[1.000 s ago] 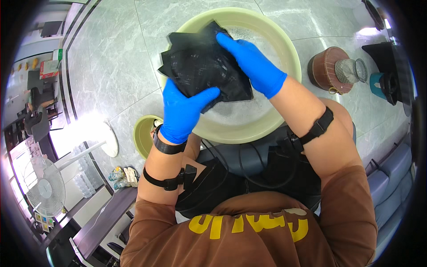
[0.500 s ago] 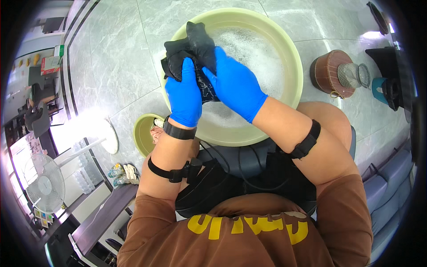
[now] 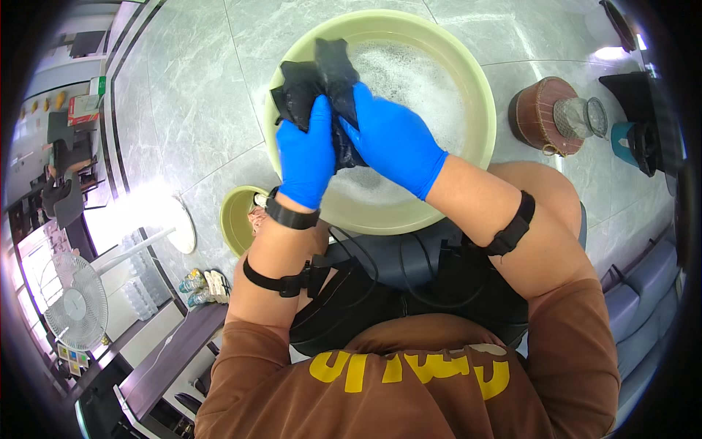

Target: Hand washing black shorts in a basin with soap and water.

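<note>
Over the left side of the large pale-green basin, inside its rim, you have the black cloth in both hands: your gloved left hand and right hand grip it side by side, thumbs uppermost. Things look partway along: the cloth is gathered up above the sudsy water, but not yet released or laid down. It looks creased, slightly shiny and probably wet, bunched into lobes that point toward the basin's far edge.

Large yellow lettering, upside down, across brown shirt
</note>
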